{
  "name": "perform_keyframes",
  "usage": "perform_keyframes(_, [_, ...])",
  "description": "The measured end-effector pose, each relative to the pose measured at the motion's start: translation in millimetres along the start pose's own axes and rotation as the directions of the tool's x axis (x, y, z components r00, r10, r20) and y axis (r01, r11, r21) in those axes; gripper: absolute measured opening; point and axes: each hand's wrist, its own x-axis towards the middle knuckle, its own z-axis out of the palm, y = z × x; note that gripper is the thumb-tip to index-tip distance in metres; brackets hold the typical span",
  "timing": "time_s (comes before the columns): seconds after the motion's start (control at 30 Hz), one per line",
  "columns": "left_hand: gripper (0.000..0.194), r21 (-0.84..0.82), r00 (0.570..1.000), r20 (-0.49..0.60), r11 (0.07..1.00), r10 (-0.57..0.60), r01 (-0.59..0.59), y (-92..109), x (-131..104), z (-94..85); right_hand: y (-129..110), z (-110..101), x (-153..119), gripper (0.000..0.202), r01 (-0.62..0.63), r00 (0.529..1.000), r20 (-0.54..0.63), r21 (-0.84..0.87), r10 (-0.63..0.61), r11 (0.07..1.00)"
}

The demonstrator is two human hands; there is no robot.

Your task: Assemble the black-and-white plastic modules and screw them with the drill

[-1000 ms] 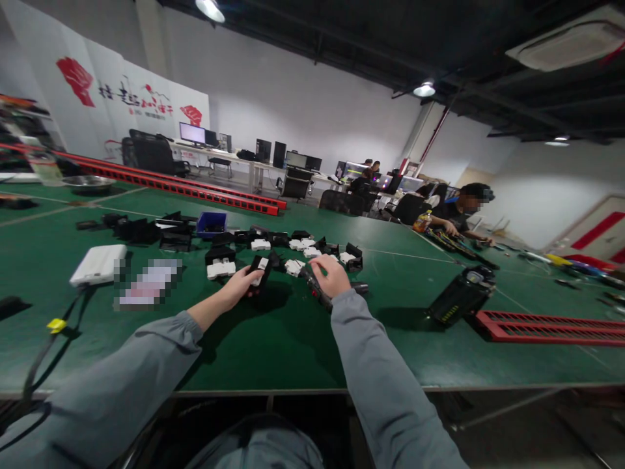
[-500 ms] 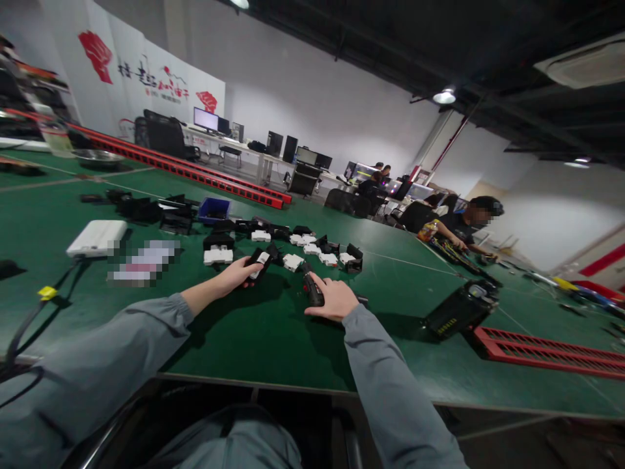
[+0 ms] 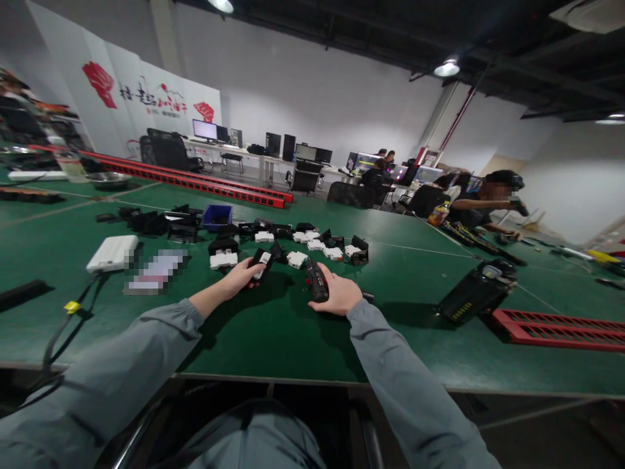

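My left hand [image 3: 239, 278] is closed on a small black housing with a white insert [image 3: 262, 262], held just above the green table. My right hand [image 3: 340, 292] wraps around a black cordless screwdriver with red details [image 3: 318, 284], its nose pointing away from me. Part of the tool's body is hidden under the palm. Beyond my hands lie white blocks, one of them [image 3: 296, 259] close to the tool's nose and another [image 3: 223, 260] left of my left hand. Black housings [image 3: 360, 249] stand among these blocks.
A blue bin [image 3: 217, 217] sits behind the parts. On the left are a white box [image 3: 112, 253] with a cable and a blurred flat item [image 3: 155, 273]. At right lie a black cylindrical device [image 3: 476, 292] and a red slotted rail [image 3: 561, 329]. Another person [image 3: 488, 198] works across the table.
My right hand has closed further around the screwdriver. The left hand still holds the black housing. My view has shifted slightly, and the person across has raised an arm with a dark object.
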Motion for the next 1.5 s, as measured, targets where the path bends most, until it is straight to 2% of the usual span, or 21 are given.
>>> perform_keyframes(0.07, [0.051, 0.005, 1.000, -0.008, 1.000, 0.007, -0.007, -0.1, 0.4, 0.3, 7.8, -4.9, 0.0, 0.112, -0.028, 0.998, -0.055, 0.188, 0.039, 0.982])
perform_keyframes(0.13, [0.051, 0.004, 1.000, -0.013, 1.000, 0.005, -0.005, -0.2, 0.6, 0.8, 14.7, -10.4, 0.1, 0.102, -0.020, 0.989, -0.125, 0.444, 0.084, 0.896])
perform_keyframes(0.17, [0.051, 0.000, 1.000, -0.016, 1.000, 0.000, 0.000, 0.0, 0.5, 1.1, 16.6, -12.6, -0.1, 0.097, 0.014, 0.983, -0.157, 0.591, 0.099, 0.807])
perform_keyframes(0.23, [0.050, -0.014, 1.000, -0.026, 1.000, -0.006, 0.006, 0.8, -0.2, 1.6, 16.3, -15.3, -1.4, 0.086, 0.119, 0.970, -0.210, 0.847, 0.121, 0.518])
perform_keyframes(0.3, [0.052, -0.031, 0.999, -0.042, 1.000, -0.001, 0.000, 1.8, -0.9, 1.8, 11.1, -15.1, -3.9, 0.086, 0.180, 0.969, -0.207, 0.965, 0.133, 0.188])
perform_keyframes(0.33, [0.053, -0.034, 0.998, -0.063, 0.999, 0.006, -0.008, 2.0, -1.0, 1.6, 7.3, -14.2, -5.4, 0.090, 0.175, 0.975, -0.182, 0.983, 0.129, 0.058])
perform_keyframes(0.4, [0.056, -0.003, 0.989, -0.143, 0.999, 0.040, -0.041, 1.9, -0.1, 0.2, -0.8, -12.1, -7.9, 0.095, 0.108, 0.990, -0.098, 0.989, 0.101, -0.102])
perform_keyframes(0.47, [0.056, 0.073, 0.963, -0.250, 0.994, 0.101, -0.085, 1.1, 1.9, -2.6, -8.3, -10.7, -9.1, 0.094, 0.018, 0.998, -0.008, 0.985, 0.059, -0.172])
perform_keyframes(0.57, [0.056, 0.162, 0.911, -0.379, 0.981, 0.164, -0.109, 0.6, 5.1, -8.3, -16.9, -11.5, -9.0, 0.096, -0.059, 0.997, 0.067, 0.977, 0.029, -0.203])
perform_keyframes(0.63, [0.058, 0.147, 0.897, -0.414, 0.984, 0.155, -0.102, 1.5, 5.9, -11.1, -21.2, -13.1, -9.2, 0.099, -0.073, 0.996, 0.081, 0.977, 0.033, -0.202])
perform_keyframes(0.77, [0.058, 0.073, 0.902, -0.410, 0.991, 0.133, -0.113, 3.9, 4.4, -11.9, -26.6, -15.1, -10.9, 0.101, -0.091, 0.993, 0.100, 0.985, 0.056, -0.146])
perform_keyframes(1.03, [0.051, 0.098, 0.897, -0.409, 0.986, 0.167, -0.138, 5.6, 1.3, -8.2, -28.2, -11.3, -10.0, 0.102, -0.124, 0.992, 0.125, 0.990, 0.014, -0.068])
perform_keyframes(1.2, [0.049, 0.088, 0.917, -0.363, 0.986, 0.162, -0.139, 10.6, -2.9, -5.6, -29.6, -10.6, -9.2, 0.095, -0.094, 0.995, 0.096, 0.980, -0.001, -0.177])
perform_keyframes(1.3, [0.049, 0.080, 0.918, -0.362, 0.987, 0.160, -0.140, 11.1, -3.4, -5.4, -29.4, -11.2, -8.8, 0.093, -0.109, 0.994, 0.108, 0.972, -0.016, -0.207])
perform_keyframes(1.4, [0.050, 0.082, 0.919, -0.358, 0.986, 0.166, -0.146, 9.5, -3.0, -5.1, -27.9, -10.5, -7.9, 0.095, -0.116, 0.993, 0.115, 0.971, -0.020, -0.209])
perform_keyframes(1.5, [0.051, 0.082, 0.919, -0.351, 0.984, 0.180, -0.161, 8.0, -3.2, -3.1, -25.7, -8.2, -6.5, 0.098, -0.132, 0.991, 0.130, 0.977, -0.025, -0.166])
